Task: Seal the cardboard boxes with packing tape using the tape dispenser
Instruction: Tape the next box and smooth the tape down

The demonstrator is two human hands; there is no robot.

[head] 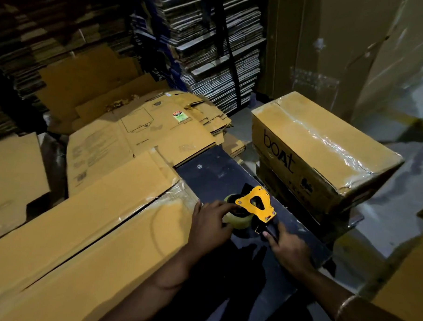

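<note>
A: Only 1 view here, the head camera looking down. What are the hands doing?

B: Both are on the tape dispenser (254, 206), which lies on a dark board (205, 169) near the middle. The left hand (209, 223) rests on the roll of tape (234, 218), fingers bent over its top. The right hand (287, 248) has its fingers curled at the near end of the dispenser, where the handle would be. Whether it has closed firmly round anything I cannot tell; the light is poor there.

A: Why hold it like that?

B: My guess is the left hand steadies the roll, or feels for the loose end of tape, while the right readies the handle. It looks like preparation, not sealing.

A: And the boxes?

B: The long box (86, 232) lies to the left, its 2 top flaps meeting along a seam that runs from near left to far right. Shiny tape shows at its far end, just beside the left hand; most of the seam looks bare, so that is probably the next job. To the far right sits a closed box (324, 153), tape along its top, stacked on another and set apart as if finished.

A: Any writing?

B: "boAt" on the side of the closed box. The flattened cardboard (143, 133) beyond carries a small round sticker and printed lines too small to read.
</note>
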